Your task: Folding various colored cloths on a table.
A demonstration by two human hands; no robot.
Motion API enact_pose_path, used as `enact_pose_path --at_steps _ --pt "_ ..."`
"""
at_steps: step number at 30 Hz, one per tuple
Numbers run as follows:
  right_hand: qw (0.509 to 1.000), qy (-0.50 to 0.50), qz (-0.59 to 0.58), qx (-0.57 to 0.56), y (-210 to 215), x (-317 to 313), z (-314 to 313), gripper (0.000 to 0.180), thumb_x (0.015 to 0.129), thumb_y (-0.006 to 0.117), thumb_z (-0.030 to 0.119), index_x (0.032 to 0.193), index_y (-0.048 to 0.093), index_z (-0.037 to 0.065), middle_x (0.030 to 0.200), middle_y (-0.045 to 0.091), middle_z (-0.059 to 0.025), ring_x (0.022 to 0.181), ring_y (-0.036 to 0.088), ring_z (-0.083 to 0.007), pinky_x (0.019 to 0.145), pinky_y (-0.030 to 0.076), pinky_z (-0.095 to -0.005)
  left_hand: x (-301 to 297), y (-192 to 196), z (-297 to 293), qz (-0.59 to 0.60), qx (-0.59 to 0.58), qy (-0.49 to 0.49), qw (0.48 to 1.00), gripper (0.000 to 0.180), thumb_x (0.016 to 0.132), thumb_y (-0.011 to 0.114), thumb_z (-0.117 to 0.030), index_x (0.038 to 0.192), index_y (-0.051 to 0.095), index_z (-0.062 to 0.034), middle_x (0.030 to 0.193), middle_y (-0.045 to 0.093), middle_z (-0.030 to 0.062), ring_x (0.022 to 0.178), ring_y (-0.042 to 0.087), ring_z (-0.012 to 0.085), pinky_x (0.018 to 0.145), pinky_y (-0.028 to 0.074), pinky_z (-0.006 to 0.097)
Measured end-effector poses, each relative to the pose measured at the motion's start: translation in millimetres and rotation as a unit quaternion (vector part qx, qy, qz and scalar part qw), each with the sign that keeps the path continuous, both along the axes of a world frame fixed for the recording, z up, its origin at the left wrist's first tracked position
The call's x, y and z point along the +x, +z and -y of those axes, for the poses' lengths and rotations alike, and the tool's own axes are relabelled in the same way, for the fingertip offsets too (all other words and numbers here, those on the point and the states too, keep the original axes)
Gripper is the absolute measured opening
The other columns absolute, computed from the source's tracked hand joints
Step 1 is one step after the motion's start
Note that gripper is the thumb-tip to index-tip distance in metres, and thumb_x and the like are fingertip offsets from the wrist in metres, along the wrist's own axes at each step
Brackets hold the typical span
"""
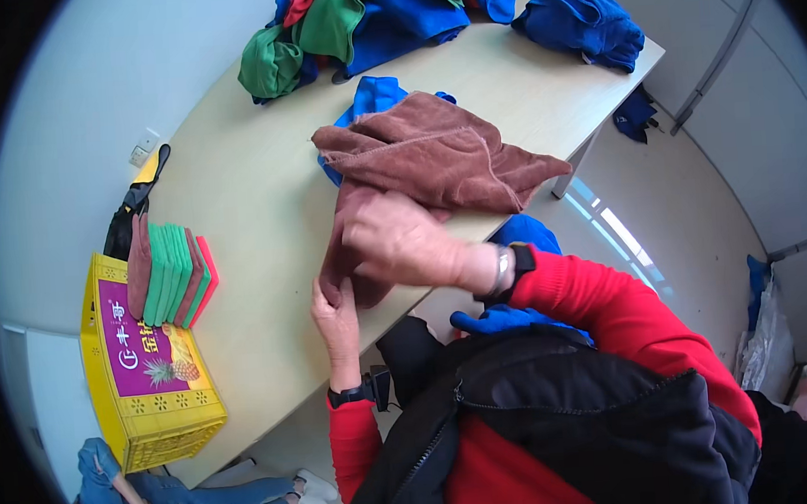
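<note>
From the head camera, one brown towel (435,158) lies half-folded near the front edge of a pale wooden table (258,289), its lower corner hanging toward the person. Both hands are on that corner: the left hand (335,313) comes up from below and pinches the cloth's edge between thumb and fingers, while the right hand (401,243) lies over the fold with its fingers curled down onto the fabric — closed on the towel as far as can be seen. Each wrist carries a dark band, and the sleeves are red under a black vest.

A blue cloth (371,97) peeks out from beneath the brown towel. At the far end sits a heap of loose towels (362,19) — green, blue and red, too tangled to count — and one separate blue bundle (584,24) at the far right corner. On the left a stack of folded towels (169,275) stands on edge: about six, in brown, green and red.

Beside that stack is one yellow plastic crate (144,397) with a purple label panel showing a pineapple picture. A small white socket plate (145,143) sits on the pale wall. The floor is light grey; another person in denim (151,498) sits low at the bottom left.
</note>
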State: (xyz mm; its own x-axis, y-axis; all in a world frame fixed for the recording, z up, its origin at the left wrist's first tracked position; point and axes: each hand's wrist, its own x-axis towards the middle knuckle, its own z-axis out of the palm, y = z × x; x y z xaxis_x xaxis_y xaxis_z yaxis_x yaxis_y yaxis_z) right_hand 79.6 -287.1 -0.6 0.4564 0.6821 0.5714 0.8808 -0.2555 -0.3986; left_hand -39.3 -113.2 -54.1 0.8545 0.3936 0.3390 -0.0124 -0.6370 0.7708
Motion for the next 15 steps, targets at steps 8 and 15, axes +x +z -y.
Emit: enact_pose_path --at_steps 8,15 --pt "0.995 -0.059 -0.059 -0.049 -31 119 96 0.049 0.073 0.067 0.005 0.121 0.062 0.013 0.121 0.063 -0.0170 0.117 0.058 -0.0382 0.099 0.049 -0.0429 -17 15 -16 0.045 -0.213 0.072 0.973 0.036 0.097 0.066 -0.025 0.118 0.061 0.0033 0.098 0.066 0.0039 0.091 0.060 0.0113 0.084 0.047 0.027" --pt "0.936 -0.336 0.109 -0.007 50 212 169 0.040 0.079 0.058 0.002 0.117 0.063 0.014 0.106 0.068 -0.0181 0.102 0.065 -0.0383 0.087 0.054 -0.0448 -65 21 -73 0.158 -0.362 0.152 0.906 0.025 0.097 0.065 -0.023 0.112 0.063 -0.0032 0.104 0.067 0.0047 0.096 0.064 0.0148 0.087 0.051 0.031"
